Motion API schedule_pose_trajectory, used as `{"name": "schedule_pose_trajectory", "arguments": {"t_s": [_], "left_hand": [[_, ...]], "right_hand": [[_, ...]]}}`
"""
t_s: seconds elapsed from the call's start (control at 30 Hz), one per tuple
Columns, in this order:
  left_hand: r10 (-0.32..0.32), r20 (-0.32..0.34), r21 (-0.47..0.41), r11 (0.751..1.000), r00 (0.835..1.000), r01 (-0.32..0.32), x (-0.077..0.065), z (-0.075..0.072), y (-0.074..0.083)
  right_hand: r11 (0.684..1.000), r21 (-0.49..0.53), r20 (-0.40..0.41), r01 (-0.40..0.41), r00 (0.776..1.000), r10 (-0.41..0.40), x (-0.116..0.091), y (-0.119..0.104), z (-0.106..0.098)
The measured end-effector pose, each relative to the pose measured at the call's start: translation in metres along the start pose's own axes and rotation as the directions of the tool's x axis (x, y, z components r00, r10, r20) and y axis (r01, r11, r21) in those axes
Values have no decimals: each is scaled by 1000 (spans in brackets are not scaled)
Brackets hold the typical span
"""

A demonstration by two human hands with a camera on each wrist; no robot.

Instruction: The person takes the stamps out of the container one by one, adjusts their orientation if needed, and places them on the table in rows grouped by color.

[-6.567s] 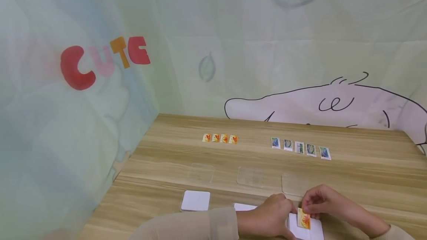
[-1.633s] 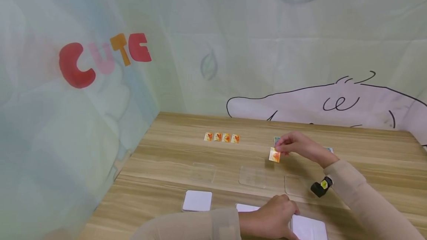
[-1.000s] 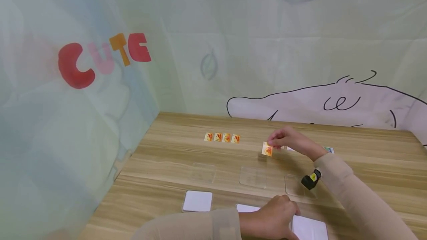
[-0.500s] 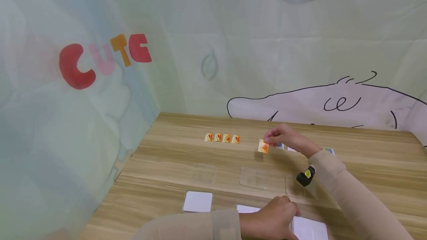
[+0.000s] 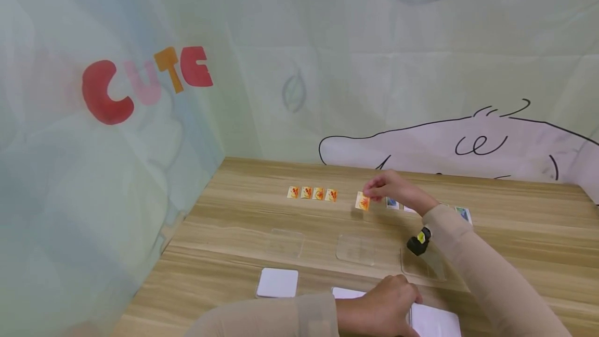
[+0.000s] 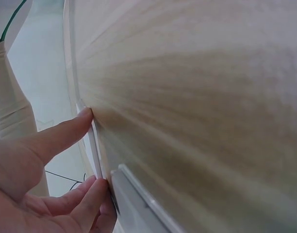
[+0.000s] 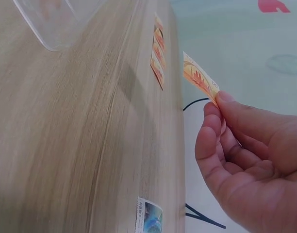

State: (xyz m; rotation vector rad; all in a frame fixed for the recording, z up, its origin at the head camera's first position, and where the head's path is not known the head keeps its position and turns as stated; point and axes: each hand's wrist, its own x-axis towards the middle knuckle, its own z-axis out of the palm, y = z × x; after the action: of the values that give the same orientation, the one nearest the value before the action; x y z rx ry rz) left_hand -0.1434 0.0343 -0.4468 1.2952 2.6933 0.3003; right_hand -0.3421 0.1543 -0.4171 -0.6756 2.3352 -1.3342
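Note:
My right hand [image 5: 392, 189] pinches an orange-and-yellow postage stamp [image 5: 362, 201] by its edge between thumb and fingertips. In the right wrist view the stamp [image 7: 201, 77] is held up off the wooden table. A row of several orange stamps [image 5: 318, 193] lies to its left. Blue-toned picture stamps [image 5: 392, 203] lie to the right, partly hidden behind my right hand and forearm. My left hand [image 5: 386, 303] holds the right-hand white square pad [image 5: 435, 321] at its left side. The left wrist view shows thumb and fingers at opposite ends of the white pad [image 6: 92, 145].
Three clear plastic lids [image 5: 355, 249] lie in a row across the middle of the table [image 5: 224, 212]. Nearer stand a white pad [image 5: 277, 282] at the left and another white pad [image 5: 347, 293], half covered by my left arm. A printed cloth wall [image 5: 262, 66] borders the table.
My right hand has lifted the orange stamp from over the right-hand white pad, carried it to the back, then leftward toward the orange row. My left hand has stayed at the pad.

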Motion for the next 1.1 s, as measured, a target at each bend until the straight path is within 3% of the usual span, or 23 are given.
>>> {"name": "schedule_pose_trajectory", "arguments": {"t_s": [0.27, 0.5, 0.83, 1.1], "left_hand": [[-3, 12, -12, 1000, 1000, 3, 1, 0, 0], [-18, -24, 30, 999, 1000, 18, 1, 3, 2], [-12, 6, -31, 999, 1000, 12, 2, 1, 0], [-19, -1, -24, 1000, 1000, 19, 1, 2, 1]], "right_hand": [[999, 34, 12, -11, 1000, 11, 5, 1, 1], [998, 55, 12, -1, 1000, 0, 10, 2, 1], [997, 65, 12, -35, 999, 35, 18, 4, 5], [996, 78, 3, -39, 999, 39, 25, 7, 7]]}}
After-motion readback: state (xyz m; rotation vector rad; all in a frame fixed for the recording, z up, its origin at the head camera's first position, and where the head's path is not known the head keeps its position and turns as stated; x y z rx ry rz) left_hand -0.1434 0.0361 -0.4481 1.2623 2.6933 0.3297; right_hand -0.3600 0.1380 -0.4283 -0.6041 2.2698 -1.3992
